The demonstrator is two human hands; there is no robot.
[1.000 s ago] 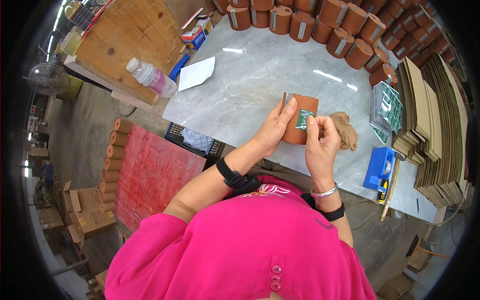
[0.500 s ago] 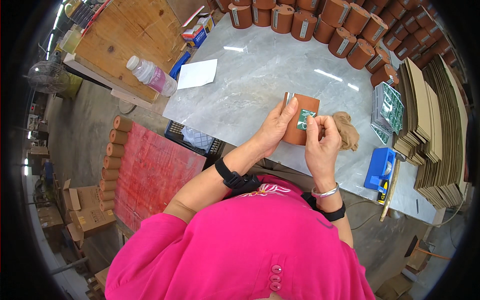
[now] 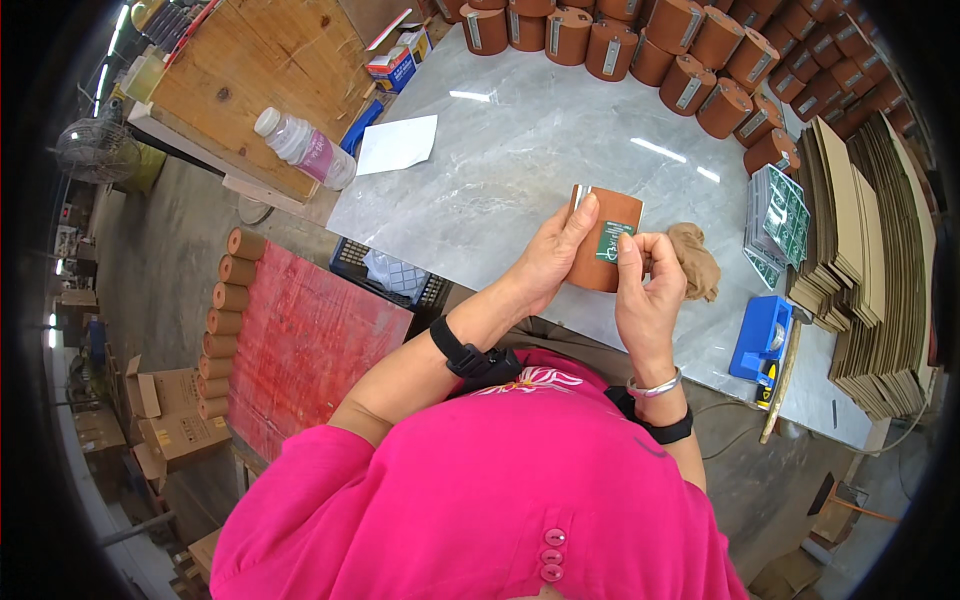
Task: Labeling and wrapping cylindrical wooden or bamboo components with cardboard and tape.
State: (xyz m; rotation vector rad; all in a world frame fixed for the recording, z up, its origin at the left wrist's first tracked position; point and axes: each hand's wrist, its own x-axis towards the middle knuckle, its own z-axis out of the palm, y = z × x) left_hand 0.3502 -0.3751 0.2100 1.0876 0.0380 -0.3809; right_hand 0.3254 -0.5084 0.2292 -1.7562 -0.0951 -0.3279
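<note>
My left hand (image 3: 553, 250) grips a reddish-brown cylinder (image 3: 592, 275) from its left side, thumb laid along the front near a pale strip. On the cylinder's front lies a green label (image 3: 612, 240) with white print. My right hand (image 3: 648, 290) is closed in a pinch at the label's right edge, thumb on the front; the fingertips behind are partly hidden. Just right of that hand, a crumpled brown cloth (image 3: 692, 262) rests on the grey marble-look table (image 3: 500, 150). Both hands are over the table's near edge.
Many brown cylinders (image 3: 610, 50) stand stacked along the back. To the right are green label sheets (image 3: 785, 215), flat cardboard (image 3: 870, 270), a blue tape dispenser (image 3: 757, 340) and a wooden-handled tool (image 3: 782, 385). White paper (image 3: 397, 145) and a plastic bottle (image 3: 305, 148) lie left.
My right hand has shifted slightly to the right, its thumb now nearer the label's right edge. The cylinder has turned very slightly; my left hand keeps its hold.
</note>
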